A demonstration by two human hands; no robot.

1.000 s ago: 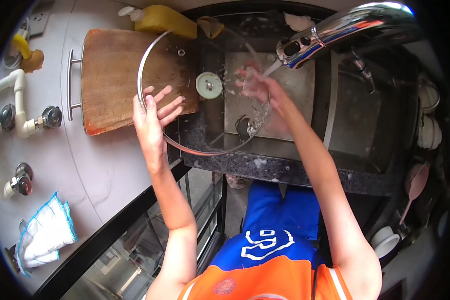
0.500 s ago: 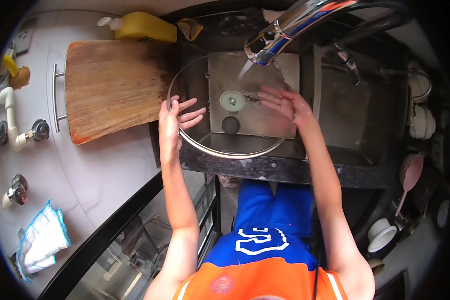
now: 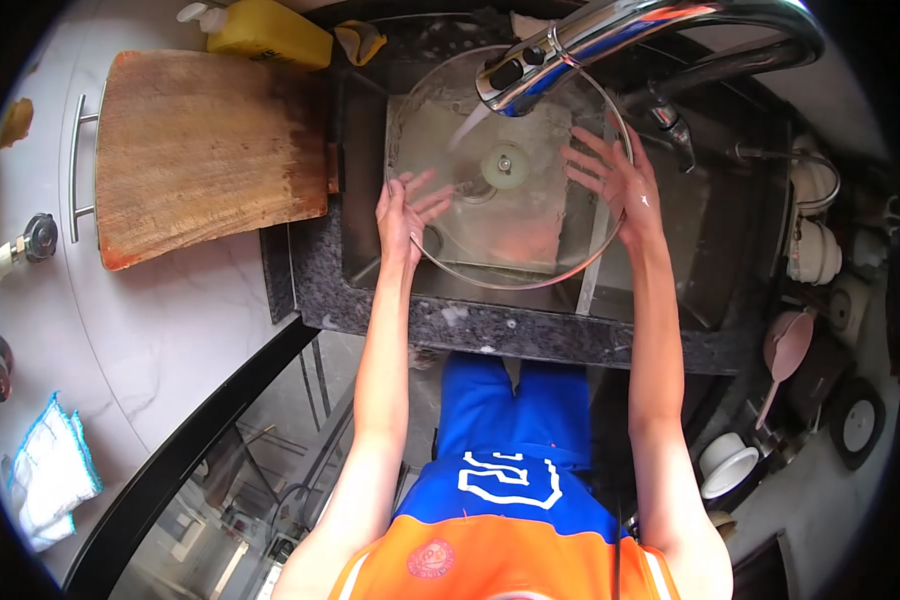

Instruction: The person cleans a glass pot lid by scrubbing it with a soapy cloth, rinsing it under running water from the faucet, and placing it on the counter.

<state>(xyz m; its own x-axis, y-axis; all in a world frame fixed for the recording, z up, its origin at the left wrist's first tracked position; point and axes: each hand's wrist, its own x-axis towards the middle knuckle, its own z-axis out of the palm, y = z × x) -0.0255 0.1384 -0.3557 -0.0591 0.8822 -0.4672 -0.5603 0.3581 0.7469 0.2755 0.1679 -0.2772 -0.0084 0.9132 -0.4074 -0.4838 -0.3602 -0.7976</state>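
Observation:
A clear round glass pot lid (image 3: 515, 235) with a thin metal rim and a pale knob in its middle is held over the left sink basin (image 3: 362, 225). My left hand (image 3: 408, 215) grips its left edge, thumb on the rim and fingers beneath, seen through the glass. On the opposite edge my right hand (image 3: 625, 190) holds the rim, with its fingers spread behind the glass. The chrome faucet (image 3: 530, 75) hangs over the far part of the lid, and a stream of water (image 3: 468, 128) runs from it onto the glass.
A wooden cutting board (image 3: 210, 160) lies left of the sink, with a yellow bottle (image 3: 270, 32) behind it. A white cloth with blue edging (image 3: 55, 475) is at the lower left. At right are a pink ladle (image 3: 788, 340), a white bowl (image 3: 727, 465) and stacked bowls (image 3: 815, 250).
The lid and both hands have moved right and slightly away from me, and the right rim now passes over the sink divider. The view has shifted slightly. Water keeps running.

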